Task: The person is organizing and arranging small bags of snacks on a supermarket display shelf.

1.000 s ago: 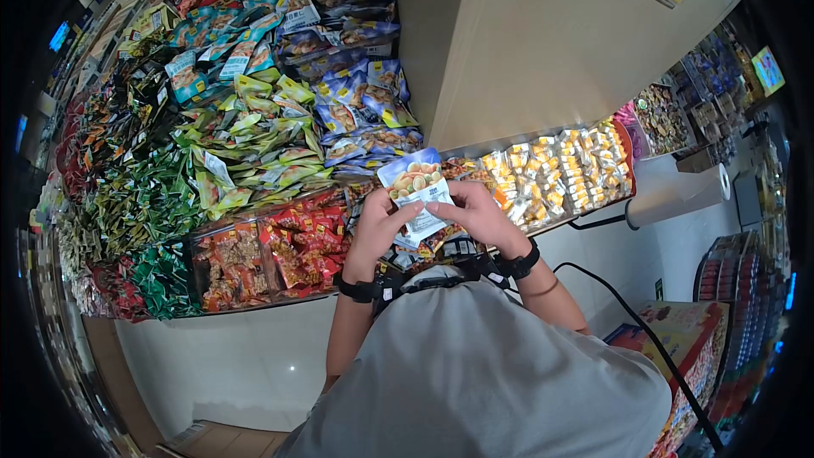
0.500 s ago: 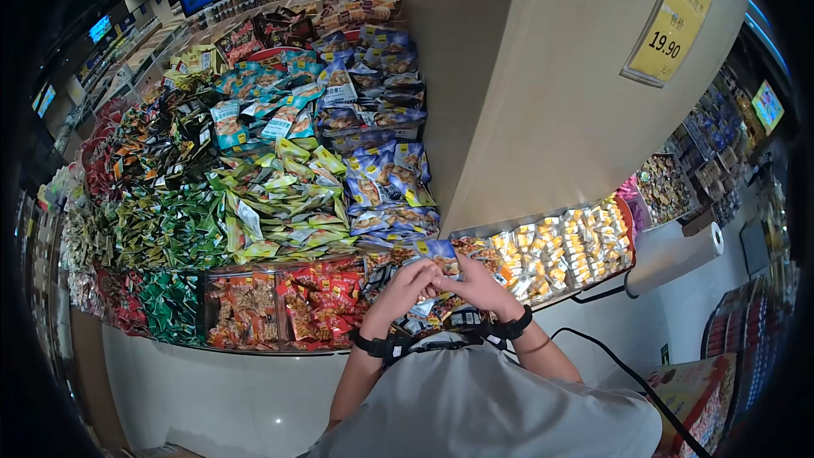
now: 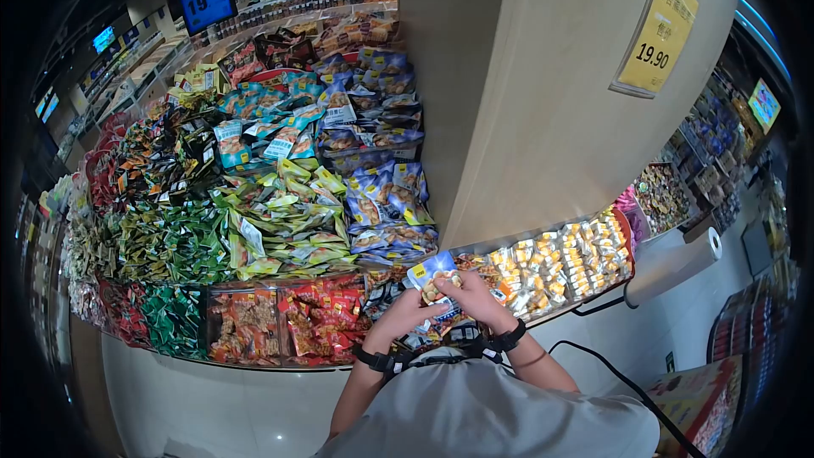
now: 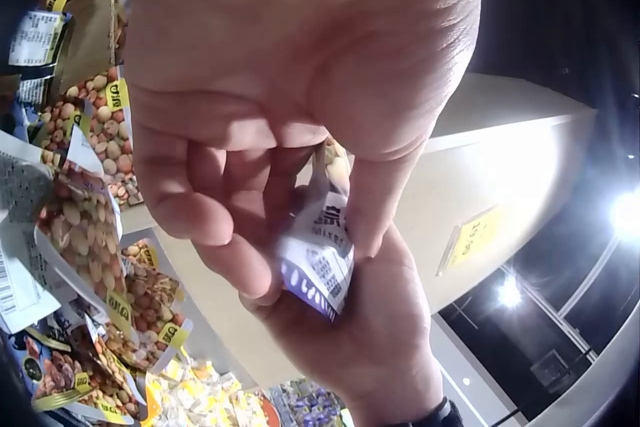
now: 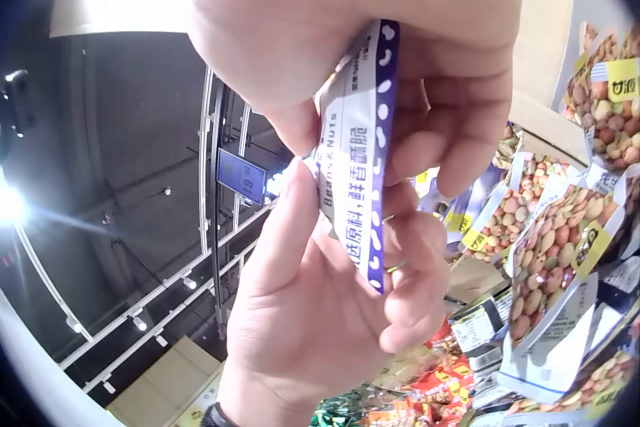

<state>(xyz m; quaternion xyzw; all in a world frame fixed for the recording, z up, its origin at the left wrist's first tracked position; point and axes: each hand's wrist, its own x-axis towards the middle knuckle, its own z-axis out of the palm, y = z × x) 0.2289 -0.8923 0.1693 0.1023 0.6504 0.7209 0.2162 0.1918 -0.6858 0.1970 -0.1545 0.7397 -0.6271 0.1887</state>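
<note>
Shop display shelf (image 3: 220, 399) heaped with snacks; left hand (image 3: 405, 312) and right hand (image 3: 476, 298) together pinch one nut packet (image 3: 431, 275), seemingly off the pile, not yet set down.

The left hand (image 4: 300, 77) filled the upper part of the view, palm toward the camera, its curled fingers (image 4: 200, 212) and thumb pinching a small white and blue plastic snack packet (image 4: 318, 262). The right hand (image 4: 365, 352) lay just beneath it, touching the packet's lower edge. Beside the fingers lay blue bags of mixed nuts (image 4: 85, 227) with yellow labels, and behind both hands rose a beige pillar (image 4: 500, 157) bearing a yellow price tag (image 4: 476, 235).
</note>
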